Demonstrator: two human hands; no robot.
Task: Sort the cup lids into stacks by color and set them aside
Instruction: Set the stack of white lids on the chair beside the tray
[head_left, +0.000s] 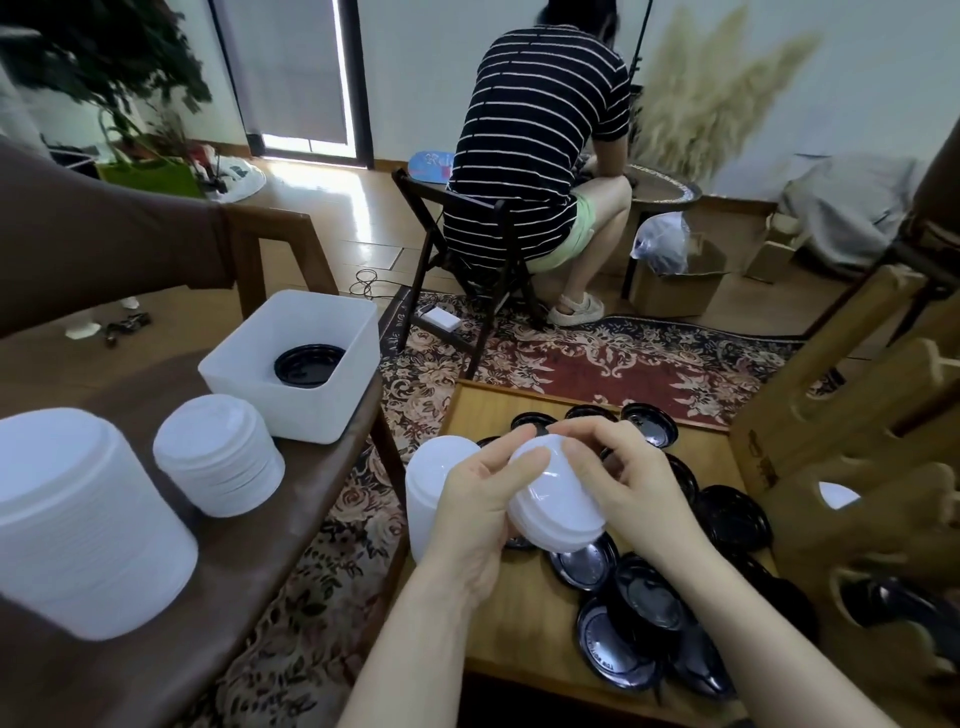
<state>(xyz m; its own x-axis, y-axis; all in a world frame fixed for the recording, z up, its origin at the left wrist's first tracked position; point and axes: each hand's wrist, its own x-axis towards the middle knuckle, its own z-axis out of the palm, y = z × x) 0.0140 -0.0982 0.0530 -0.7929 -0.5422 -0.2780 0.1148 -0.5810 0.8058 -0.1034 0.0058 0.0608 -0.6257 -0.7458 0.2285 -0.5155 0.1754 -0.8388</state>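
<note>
My left hand (478, 499) and my right hand (623, 478) both grip a small stack of white cup lids (558, 512), held tilted above the low wooden tray (519, 623). A taller white lid stack (423, 493) stands on the tray just left of my left hand. Several black lids (639, 597) lie scattered over the tray. On the brown table at left stand two white lid stacks, a big one (78, 519) and a smaller one (218, 462). A white bin (296, 395) there holds black lids (309, 364).
A person in a striped shirt sits on a dark folding chair (467, 270) ahead, back turned. A wooden chair frame (857, 441) stands close at right. A patterned rug (597, 353) covers the floor; cardboard boxes (675, 286) lie beyond.
</note>
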